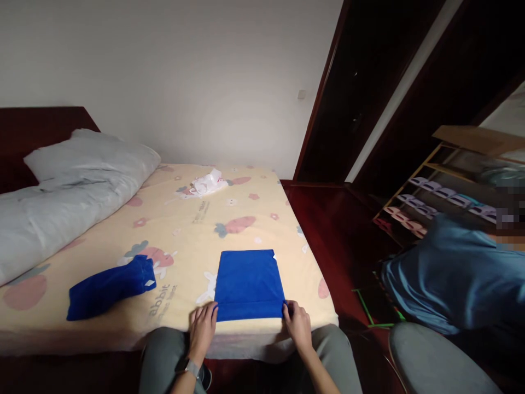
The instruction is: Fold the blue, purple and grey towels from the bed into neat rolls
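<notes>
A blue cloth (250, 279) lies flat in a near square at the bed's front edge, with a narrow strip folded over along its near side. My left hand (203, 323) pinches its near left corner between thumb and fingers. At the near right corner, my right hand (297, 324) has its thumb and fingers closed on the fabric in the same way. Farther left, a second blue cloth (110, 287) rests in a long, loosely folded strip with a small white tag at its right end.
The bed (262, 230) has a yellow sheet printed with carrots and rabbits. A crumpled white plastic bag (209, 182) sits toward the back, a grey quilt (82, 186) at left. On the right are a person in a blue top (455, 268), a shoe rack (435, 197) and a grey seat (435, 355).
</notes>
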{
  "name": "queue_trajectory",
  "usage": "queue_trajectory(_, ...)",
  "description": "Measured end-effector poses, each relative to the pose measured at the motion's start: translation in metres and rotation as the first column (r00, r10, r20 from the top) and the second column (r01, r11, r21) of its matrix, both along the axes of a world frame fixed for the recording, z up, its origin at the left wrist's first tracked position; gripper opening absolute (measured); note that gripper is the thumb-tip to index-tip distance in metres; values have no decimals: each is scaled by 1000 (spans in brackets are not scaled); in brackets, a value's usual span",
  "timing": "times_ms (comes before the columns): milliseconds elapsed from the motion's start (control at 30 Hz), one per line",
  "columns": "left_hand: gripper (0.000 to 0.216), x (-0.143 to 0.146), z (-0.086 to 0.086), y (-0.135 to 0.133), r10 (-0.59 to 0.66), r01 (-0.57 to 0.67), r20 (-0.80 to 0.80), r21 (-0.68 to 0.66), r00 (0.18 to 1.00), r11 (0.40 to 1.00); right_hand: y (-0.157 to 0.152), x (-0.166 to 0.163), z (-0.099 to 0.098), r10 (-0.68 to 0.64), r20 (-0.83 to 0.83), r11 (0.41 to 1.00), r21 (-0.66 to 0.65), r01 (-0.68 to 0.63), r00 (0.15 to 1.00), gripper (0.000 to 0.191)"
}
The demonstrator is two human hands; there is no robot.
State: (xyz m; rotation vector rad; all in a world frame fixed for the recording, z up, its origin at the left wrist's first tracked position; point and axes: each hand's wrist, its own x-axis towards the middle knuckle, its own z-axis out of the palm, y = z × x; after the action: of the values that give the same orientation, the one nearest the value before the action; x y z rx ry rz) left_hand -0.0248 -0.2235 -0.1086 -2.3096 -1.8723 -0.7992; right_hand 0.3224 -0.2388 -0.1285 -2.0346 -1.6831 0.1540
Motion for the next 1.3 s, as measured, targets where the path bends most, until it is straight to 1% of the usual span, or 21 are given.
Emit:
queue_trajectory(133, 29, -1, 0, 0, 4, -4, -19, -1, 1000, 1000, -1, -2, -3, 4, -11, 1000, 15, -4, 1000, 42)
queue_trajectory(300, 31, -2, 3, -2, 46, -44, -74, 20, 996, 999, -3, -2, -1, -3, -24, 995, 95, 5, 1000, 44)
queue_trajectory(367, 33, 2, 6, -4, 24, -20, -95, 46, 995, 999, -5, -6, 4, -24, 2, 990, 141, 23, 1000, 43)
queue_trajectory(433, 38, 12, 8, -7, -54, 63, -126, 75, 991, 995, -8, -16, 10, -17, 30, 980, 199, 11, 999, 42)
queue_trajectory(467, 41, 19, 9, -8, -107, 121, -152, 82, 983, 989, -10, -25, 13, 23, 41, 974, 223, -31, 999, 40)
queue_trajectory(500, 44, 26, 10, -10, -165, 182, -181, 82, 970, 980, -12, -36, 16, 97, 56, 965, 237, -108, 994, 40)
queue_trajectory(533, 48, 33, 11, -11, -222, 241, -210, 70, 952, 968, -14, -49, 19, 198, 78, 948, 239, -211, 977, 41)
queue_trajectory(600, 55, 44, 11, -12, -304, 321, -255, 28, 918, 947, -17, -77, 21, 391, 129, 885, 218, -411, 911, 47)
queue_trajectory(633, 58, 47, 10, -12, -327, 340, -267, 5, 907, 940, -18, -91, 20, 453, 155, 854, 208, -477, 878, 50)
queue_trajectory(700, 60, 48, 6, -12, -343, 350, -273, -24, 899, 936, -19, -112, 16, 501, 195, 820, 206, -535, 843, 57)
queue_trajectory(767, 63, 43, 1, -11, -339, 341, -266, -42, 902, 939, -18, -120, 11, 514, 221, 806, 207, -555, 829, 62)
queue_trajectory(867, 64, 34, -3, -12, -330, 324, -252, -66, 910, 944, -17, -109, 4, 528, 232, 798, 195, -570, 817, 63)
queue_trajectory(1133, 65, 22, 1, -15, -314, 305, -230, -72, 921, 949, -17, -19, -7, 451, 266, 862, 119, -493, 852, 62)
queue_trajectory(1200, 65, 19, 3, -15, -322, 312, -226, -78, 919, 947, -20, -6, -12, 433, 271, 873, 111, -475, 860, 62)
queue_trajectory(1300, 63, 16, 5, -15, -331, 318, -217, -93, 918, 944, -22, 0, -17, 408, 284, 886, 105, -452, 867, 64)
